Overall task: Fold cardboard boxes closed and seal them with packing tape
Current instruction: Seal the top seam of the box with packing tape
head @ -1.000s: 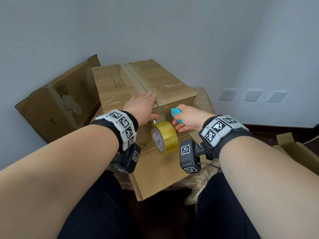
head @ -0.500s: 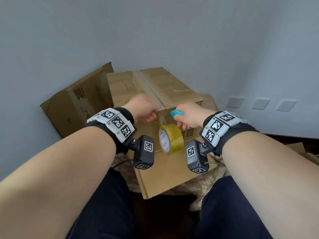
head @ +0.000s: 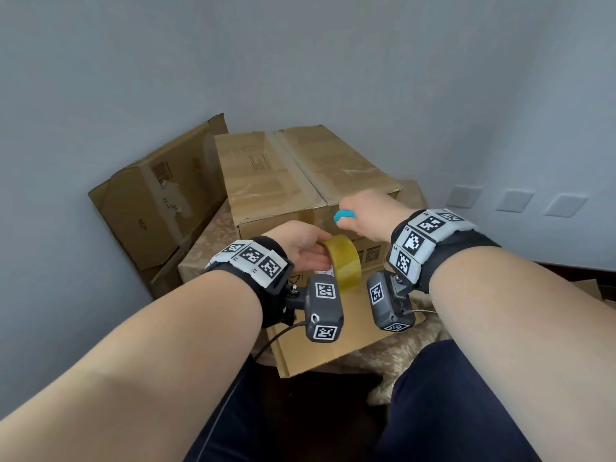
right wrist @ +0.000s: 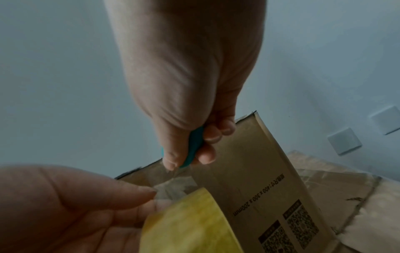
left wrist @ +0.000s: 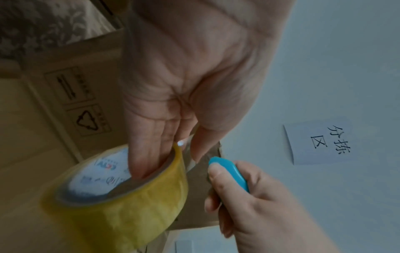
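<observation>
A closed cardboard box (head: pixel 300 171) with tape along its top seam stands in front of me. A yellow tape roll (head: pixel 343 265) hangs at its near face. My left hand (head: pixel 300 248) holds the roll, fingers inside its core (left wrist: pixel 151 164) and thumb on the outside. A clear tape strip (right wrist: pixel 175 184) runs from the roll up to the box's near top edge. My right hand (head: pixel 370 211) grips a small blue cutter (head: pixel 343 215) whose tip (right wrist: pixel 184 165) meets that strip just below the edge. The cutter's blade is hidden.
A second cardboard box (head: pixel 150 201) leans against the wall at the left. A flat cardboard sheet (head: pixel 333 348) lies on a patterned cloth (head: pixel 206 241) under the box. Wall sockets (head: pixel 513 201) sit at the right, and a paper note (left wrist: pixel 318 143) hangs on the wall.
My left hand left the box top, came down and took hold of the hanging tape roll. My right hand with the cutter rose to the box's near top edge.
</observation>
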